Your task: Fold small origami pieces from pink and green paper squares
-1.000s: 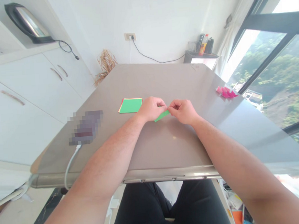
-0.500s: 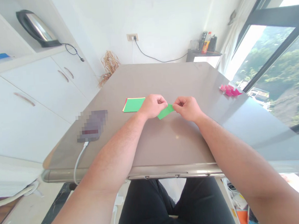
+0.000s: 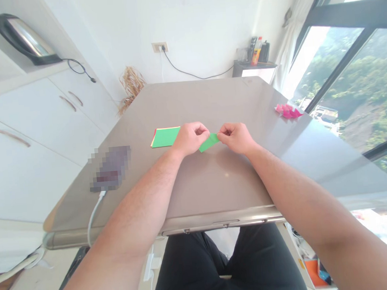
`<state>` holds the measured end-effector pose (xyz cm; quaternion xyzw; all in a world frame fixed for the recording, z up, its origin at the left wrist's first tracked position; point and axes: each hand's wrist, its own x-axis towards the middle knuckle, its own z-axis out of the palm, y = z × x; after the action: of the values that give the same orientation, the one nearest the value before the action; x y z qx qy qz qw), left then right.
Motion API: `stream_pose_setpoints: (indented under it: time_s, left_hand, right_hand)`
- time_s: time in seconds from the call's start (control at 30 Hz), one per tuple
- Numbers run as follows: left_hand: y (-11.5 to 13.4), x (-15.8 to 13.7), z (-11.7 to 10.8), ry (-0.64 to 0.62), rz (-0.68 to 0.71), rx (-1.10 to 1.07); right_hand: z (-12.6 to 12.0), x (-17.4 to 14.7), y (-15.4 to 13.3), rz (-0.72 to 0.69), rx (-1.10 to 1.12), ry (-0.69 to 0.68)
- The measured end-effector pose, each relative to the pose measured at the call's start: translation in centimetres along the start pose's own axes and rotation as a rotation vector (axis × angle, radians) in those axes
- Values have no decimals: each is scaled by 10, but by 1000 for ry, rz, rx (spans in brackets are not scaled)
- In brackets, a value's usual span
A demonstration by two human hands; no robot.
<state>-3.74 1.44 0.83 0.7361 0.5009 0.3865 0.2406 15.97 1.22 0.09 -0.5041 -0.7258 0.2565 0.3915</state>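
Between my hands is a narrow piece of green paper (image 3: 208, 142), slanted just above or on the tabletop; I cannot tell whether it touches. My left hand (image 3: 191, 138) pinches its upper left part between thumb and fingers, hiding that end. At the right end, my right hand (image 3: 235, 137) pinches the paper's corner with thumb and forefinger. Just left of my left hand lies a stack of coloured paper (image 3: 165, 137), green on top, with yellow and red edges showing. My left hand covers its right side from view.
A blurred-out dark device (image 3: 111, 168) with a white cable (image 3: 93, 213) lies on the left of the brown table (image 3: 206, 101). Pink folded paper pieces (image 3: 288, 111) sit near the right edge. Bottles (image 3: 257, 51) stand on a small cabinet behind; a kettle (image 3: 27, 39) is on the left shelf.
The whole view has shifted slightly, so things appear further left. Both hands keep their pinch on the green paper, with little change in their pose.
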Motion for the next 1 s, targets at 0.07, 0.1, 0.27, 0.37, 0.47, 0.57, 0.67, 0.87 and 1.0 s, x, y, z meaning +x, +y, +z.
stream_pose_setpoints:
  time_s: [0.07,0.1,0.27,0.37,0.47,0.57,0.67,0.87,1.0]
  left_hand:
    - [1,-1,2,9,3,24]
    - [3,-1,3,17,6,43]
    - [10,-4,9,17,60,133]
    - [12,-4,11,37,82,152]
    - [12,-4,12,63,55,152]
    - [7,-1,9,81,12,142]
    - [-3,3,0,148,-45,118]
    - [-14,6,-9,205,-78,-13]
    - [-3,3,2,148,-6,-35]
  right_hand:
    - [2,-1,0,-24,1,5]
    - [4,-1,0,-40,4,13]
    - [9,-2,-4,-103,-31,49]
    - [11,0,-6,-93,-66,44]
    - [12,3,-6,-96,-122,33]
    - [9,5,-2,-95,-165,11]
    - [0,8,5,-69,-167,33]
    - [-6,8,9,23,36,215]
    - [4,4,0,-50,112,135]
